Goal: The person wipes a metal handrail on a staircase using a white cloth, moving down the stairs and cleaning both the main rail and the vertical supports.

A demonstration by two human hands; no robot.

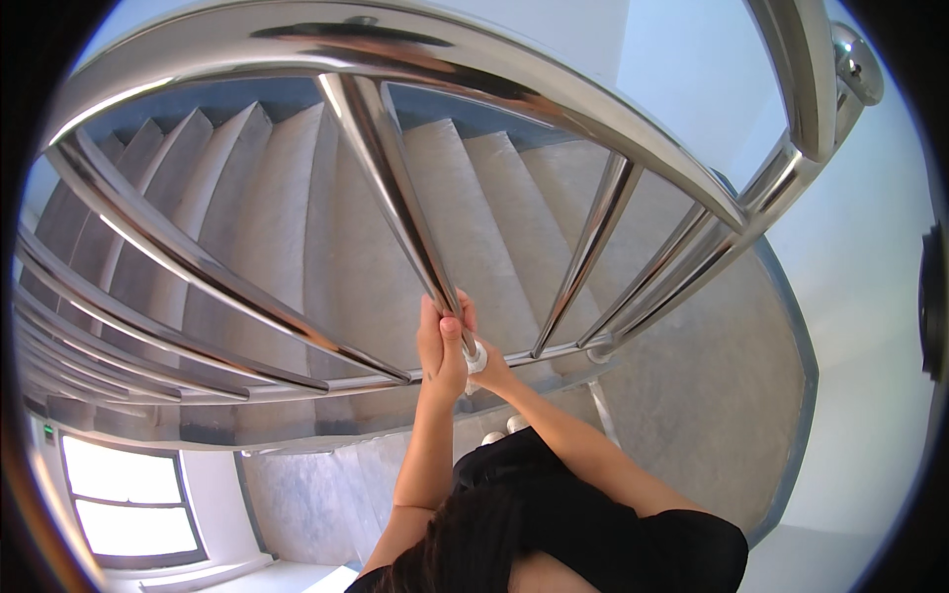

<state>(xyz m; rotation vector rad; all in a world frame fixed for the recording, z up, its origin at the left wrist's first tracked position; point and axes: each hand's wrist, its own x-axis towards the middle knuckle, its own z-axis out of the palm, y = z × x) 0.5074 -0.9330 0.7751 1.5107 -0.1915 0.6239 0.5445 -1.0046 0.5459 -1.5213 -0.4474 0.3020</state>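
A polished metal baluster (393,185) runs down from the wide curved metal handrail (474,44) to the thin lower rail (348,384). Near its lower end my left hand (442,345) is wrapped around it, thumb and fingers closed on the tube. Just below and to the right, my right hand (489,370) is at a crumpled white cloth or tissue (477,358), pressed about the foot of the same baluster. The fingers of my right hand are largely hidden behind the cloth and the baluster.
Concrete stairs (274,222) lie beyond the railing, with more balusters (207,274) on the left. A thick metal post (689,274) joins the rails on the right. Grey landing floor (712,378) meets a pale wall (852,311). A window (130,500) is at the lower left.
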